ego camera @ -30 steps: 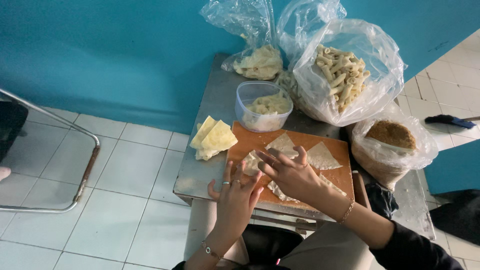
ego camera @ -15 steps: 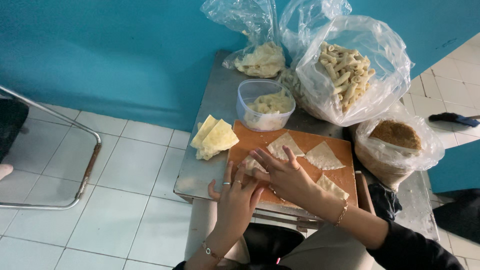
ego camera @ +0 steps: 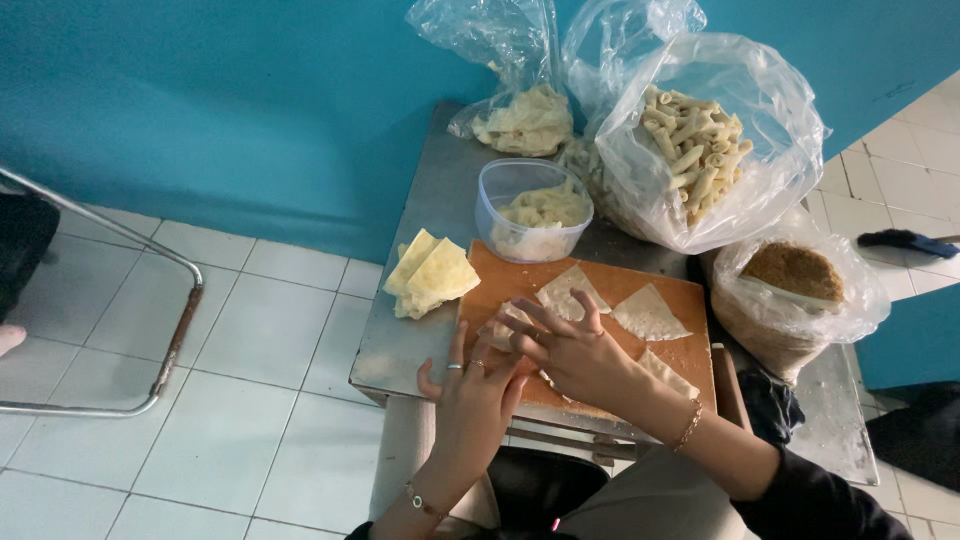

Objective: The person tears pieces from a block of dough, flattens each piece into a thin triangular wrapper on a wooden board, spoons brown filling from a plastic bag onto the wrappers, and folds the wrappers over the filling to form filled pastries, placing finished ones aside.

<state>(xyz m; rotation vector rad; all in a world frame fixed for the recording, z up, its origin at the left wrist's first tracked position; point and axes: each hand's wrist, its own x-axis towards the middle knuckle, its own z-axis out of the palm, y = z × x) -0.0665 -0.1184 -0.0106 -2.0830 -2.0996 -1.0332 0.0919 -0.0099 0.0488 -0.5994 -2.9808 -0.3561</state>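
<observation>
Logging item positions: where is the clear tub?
The tub stands on the metal table, just behind the orange board, left of the big bag of rolls.

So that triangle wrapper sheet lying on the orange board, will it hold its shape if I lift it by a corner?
Probably not. The triangle wrapper looks very thin and lies flat against the orange board, so it would likely droop. It seems light, and could tear if tugged.

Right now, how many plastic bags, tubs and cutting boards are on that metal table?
Plastic bags: 3, one of wrappers, one of rolls, one of crumbs
Tubs: 1
Cutting boards: 1
Total: 5
</observation>
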